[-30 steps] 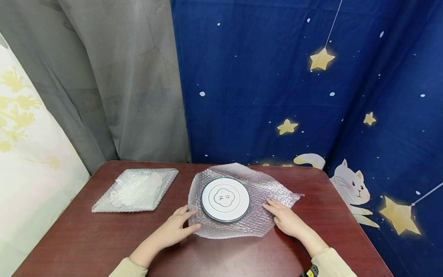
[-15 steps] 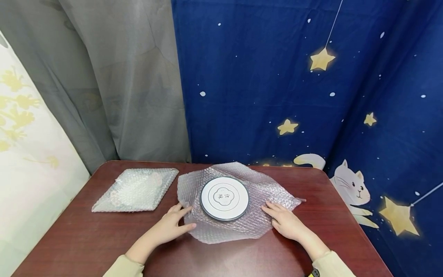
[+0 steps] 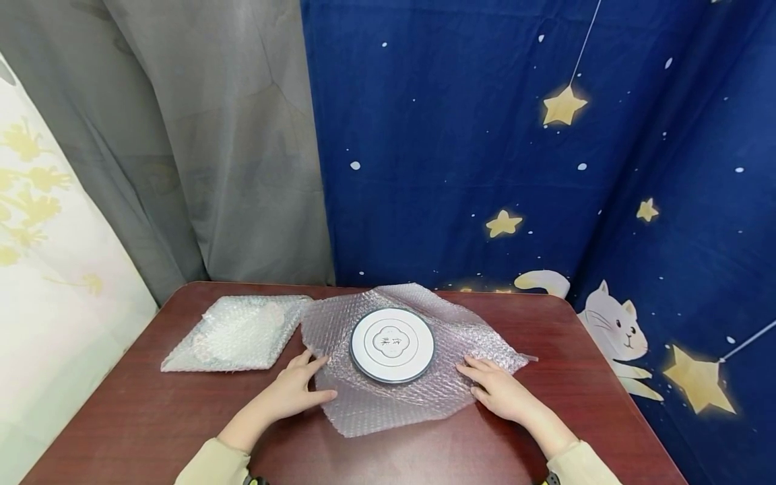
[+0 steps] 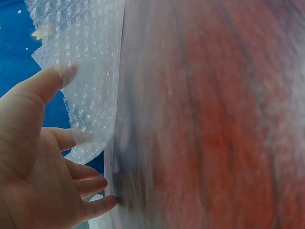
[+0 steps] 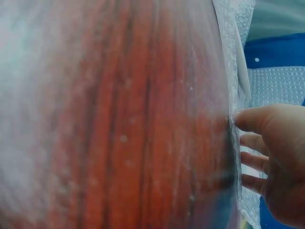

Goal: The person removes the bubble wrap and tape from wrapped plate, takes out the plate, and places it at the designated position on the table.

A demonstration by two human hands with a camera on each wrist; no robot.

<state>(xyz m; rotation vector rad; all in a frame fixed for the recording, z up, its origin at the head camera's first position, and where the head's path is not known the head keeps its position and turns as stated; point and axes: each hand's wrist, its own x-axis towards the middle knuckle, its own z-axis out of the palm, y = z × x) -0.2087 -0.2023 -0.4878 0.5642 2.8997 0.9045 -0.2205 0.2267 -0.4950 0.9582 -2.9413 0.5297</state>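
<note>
A round white plate [image 3: 392, 345] with a dark rim and a four-lobed emblem lies on an unfolded sheet of bubble wrap [image 3: 388, 411] in the head view. At the sheet's left edge is my left hand [image 3: 291, 389], thumb and fingers spread and touching the wrap. In the left wrist view, the tips of the left hand's [image 4: 43, 138] thumb and forefinger show blurrily through the bubble wrap [image 4: 95, 62]. My right hand [image 3: 500, 389] rests its fingertips on the sheet, right of the plate. The right wrist view shows the right hand [image 5: 281, 157] with fingers extended against the wrap's edge.
A bubble-wrapped packet [image 3: 239, 333] lies on the table's left side, next to the sheet's left corner. The dark red table [image 3: 400, 461] ends at the back near a grey curtain [image 3: 242, 168] and a blue star-patterned curtain [image 3: 448, 148].
The wrap's left side has spread outward to the left and toward me, and my left hand has moved left with it. The right hand and the plate have barely shifted.
</note>
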